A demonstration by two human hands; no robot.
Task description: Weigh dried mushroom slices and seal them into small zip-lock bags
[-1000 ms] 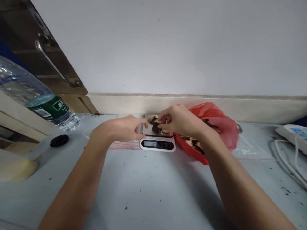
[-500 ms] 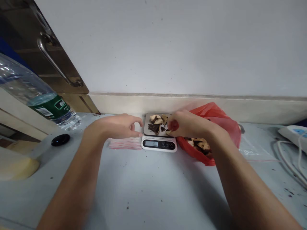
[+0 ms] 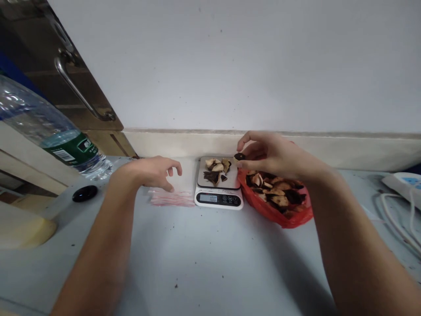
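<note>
A small white kitchen scale (image 3: 218, 199) stands near the back wall, its steel plate carrying several dried brown and tan slices (image 3: 216, 169). My right hand (image 3: 272, 153) hovers above the scale's right edge and pinches one dark slice (image 3: 239, 156) between thumb and fingers. Just below it lies an open red plastic bag (image 3: 279, 215) full of the same dried slices. My left hand (image 3: 153, 172) is to the left of the scale, fingers curled loosely and apart, fingertips over a stack of clear pink-edged pouches (image 3: 173, 199). It holds nothing.
A large water bottle (image 3: 49, 131) leans at the left beside a black cap (image 3: 84, 193). A yellowish lump (image 3: 23, 230) lies at the far left. A white power strip (image 3: 403, 184) with cable sits at the right edge. A door handle (image 3: 80, 94) is at upper left.
My right hand lifted off the scale plate with one dark slice and rose toward the bag side. My left hand drew back left from the scale to the pouches.
</note>
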